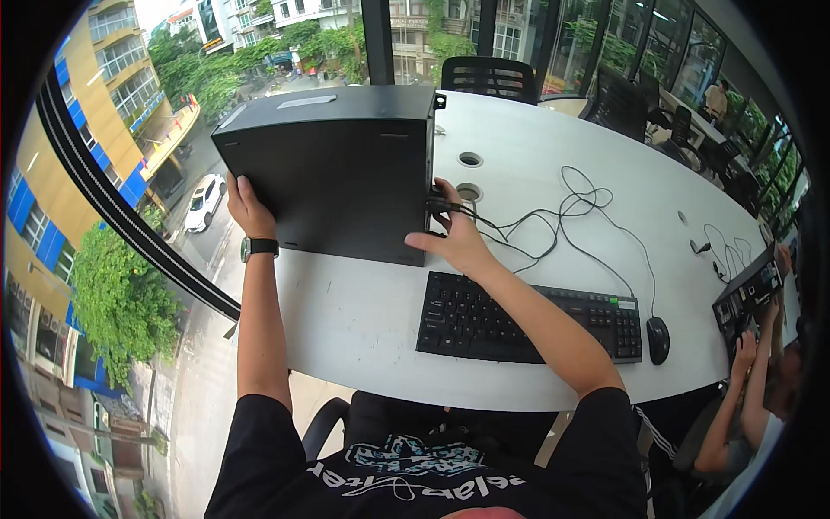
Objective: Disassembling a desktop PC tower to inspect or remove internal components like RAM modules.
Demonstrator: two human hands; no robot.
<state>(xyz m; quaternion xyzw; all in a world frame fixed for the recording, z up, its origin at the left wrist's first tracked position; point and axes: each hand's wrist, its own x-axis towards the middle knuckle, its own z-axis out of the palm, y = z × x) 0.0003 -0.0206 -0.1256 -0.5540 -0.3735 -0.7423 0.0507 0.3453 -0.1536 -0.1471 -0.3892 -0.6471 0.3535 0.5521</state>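
Note:
A black computer case (pixel 324 182) stands upright at the far left of the white table. My left hand (pixel 252 208) grips its left side, with a watch on the wrist. My right hand (pixel 454 238) is at the case's right side among several black plugged-in cables (pixel 553 221), thumb extended along the lower edge; its fingertips are partly hidden, so what they hold is unclear. Below the case lie a black keyboard (pixel 484 320) and a mouse (pixel 658 340), their cords looped across the tabletop.
Two cable holes (pixel 469 159) pierce the table (pixel 363 320). Co-worker hands (pixel 745 355) hold another black device (pixel 748 294) at the right, near loose cables. Black chairs (pixel 488 78) stand behind the table; another person (pixel 716 99) is farther back. A window overlooking a street borders the left.

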